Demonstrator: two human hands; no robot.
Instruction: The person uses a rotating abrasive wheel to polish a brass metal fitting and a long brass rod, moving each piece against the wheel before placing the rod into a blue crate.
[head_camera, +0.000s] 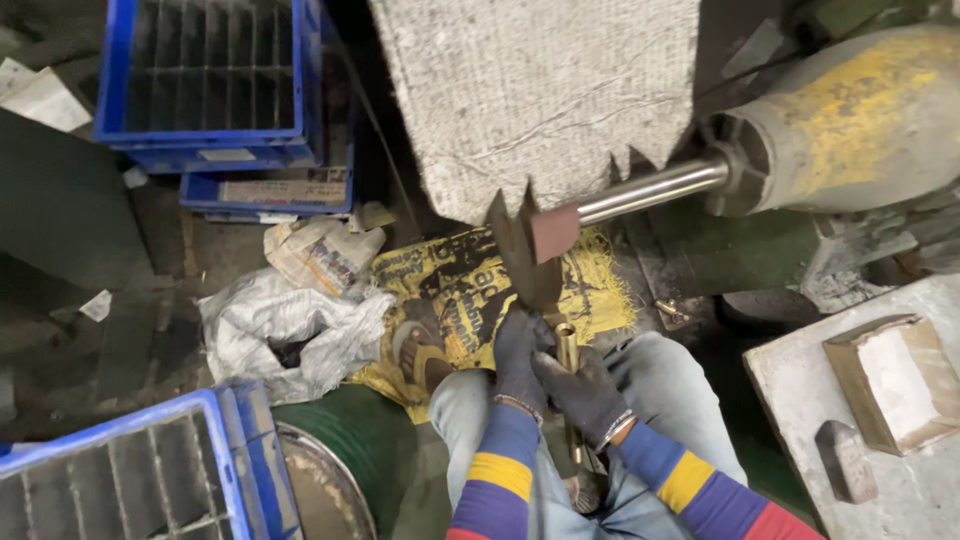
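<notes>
You are sitting low with your knees apart, and both gloved hands are meeting just in front of your lap. Your left hand (520, 360) is curling its grip tight around the upper part of a brass tube (567, 346), while your right hand (585, 395) is wrapping its grip closed around the same tube a little lower, so the two hands are touching each other. The tube is standing nearly upright between your thighs, its open end pointing up toward the reddish-brown abrasive sleeve (553, 232) that is sitting on the end of a shiny steel shaft (650, 190). That shaft is running out to your right into a grey motor housing (850, 120) smeared with yellow. The tube's open end is sitting just below the sleeve; whether they are touching cannot be told. A large rough grey slab (540, 90) is hanging over the sleeve from above, its lower edge torn into points. A yellow printed sack (460, 290) is lying on the floor beneath, with crumpled white bags (290, 330) beside it to your left. Blue plastic crates (210, 80) are stacking up at the far left, and another blue crate (130, 470) is sitting near your left knee. To your right, a small open cardboard box (895, 380) is resting on a pale counter (800, 400).
</notes>
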